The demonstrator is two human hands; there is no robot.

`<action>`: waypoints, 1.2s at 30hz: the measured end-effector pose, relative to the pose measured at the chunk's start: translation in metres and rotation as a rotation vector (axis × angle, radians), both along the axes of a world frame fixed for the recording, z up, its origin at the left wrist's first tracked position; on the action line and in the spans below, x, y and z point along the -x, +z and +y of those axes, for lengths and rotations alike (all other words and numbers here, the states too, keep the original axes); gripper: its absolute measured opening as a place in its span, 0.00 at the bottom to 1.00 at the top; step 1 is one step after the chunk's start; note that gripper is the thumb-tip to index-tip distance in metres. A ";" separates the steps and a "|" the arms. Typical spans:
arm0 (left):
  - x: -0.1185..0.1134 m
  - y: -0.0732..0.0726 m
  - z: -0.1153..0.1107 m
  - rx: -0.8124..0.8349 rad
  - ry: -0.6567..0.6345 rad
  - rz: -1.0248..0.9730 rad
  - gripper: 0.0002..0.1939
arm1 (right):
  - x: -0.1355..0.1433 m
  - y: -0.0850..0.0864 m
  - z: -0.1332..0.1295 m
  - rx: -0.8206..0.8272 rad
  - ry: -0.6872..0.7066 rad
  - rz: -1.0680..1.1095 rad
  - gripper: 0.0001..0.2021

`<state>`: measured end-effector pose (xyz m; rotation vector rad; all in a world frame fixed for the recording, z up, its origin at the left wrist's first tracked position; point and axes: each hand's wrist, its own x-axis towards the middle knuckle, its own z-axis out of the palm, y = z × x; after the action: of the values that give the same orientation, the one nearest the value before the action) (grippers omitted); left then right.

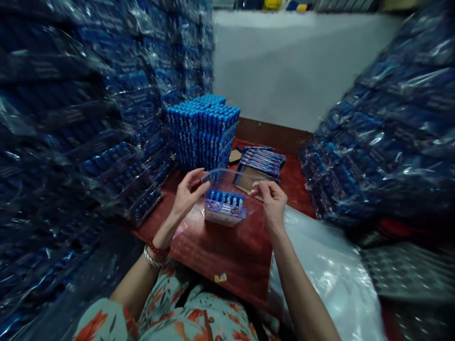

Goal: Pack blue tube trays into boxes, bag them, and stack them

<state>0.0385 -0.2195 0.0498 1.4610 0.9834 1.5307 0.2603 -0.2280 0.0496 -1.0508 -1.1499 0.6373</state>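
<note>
A small purple printed box (224, 213) with a row of blue-capped tubes stands inside a clear plastic bag (227, 177) above the red-brown table. My left hand (190, 193) is at the bag's upper left corner, thumb and fingers closed toward its edge. On the other side, my right hand (272, 199) pinches the bag's right edge between thumb and fingertips. The film between the hands arches over the box.
A tall block of blue tubes (202, 128) stands behind the left hand. Flattened cartons (261, 163) lie behind the box. Clear plastic bags (327, 265) cover the table's right side. Wrapped blue packs (384, 128) rise at right, and more (117, 94) at left.
</note>
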 end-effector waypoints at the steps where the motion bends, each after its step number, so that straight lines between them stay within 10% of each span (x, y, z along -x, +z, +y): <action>1: -0.004 -0.005 0.002 0.038 -0.038 -0.068 0.20 | 0.002 0.002 0.005 -0.008 0.008 0.019 0.10; 11: -0.026 -0.009 0.029 0.133 -0.040 -0.456 0.16 | -0.006 0.015 0.052 0.072 -0.133 0.016 0.17; 17: -0.028 -0.004 0.019 0.158 0.039 -0.603 0.18 | 0.013 0.037 0.039 -0.336 -0.516 -0.696 0.13; 24: -0.025 0.000 0.017 0.029 0.135 -0.439 0.16 | 0.087 0.046 0.016 -0.529 -0.174 -1.347 0.12; 31: -0.010 0.003 0.006 -0.114 0.109 -0.052 0.14 | 0.094 0.052 0.023 -0.525 -0.075 -1.497 0.08; 36: -0.017 0.001 -0.004 -0.109 0.114 -0.068 0.13 | 0.090 0.054 0.038 -0.502 -0.154 -1.230 0.10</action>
<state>0.0557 -0.2237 0.0507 1.4390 0.9703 1.7291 0.1707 -0.1898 0.1036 -1.0506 -2.0923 -0.5409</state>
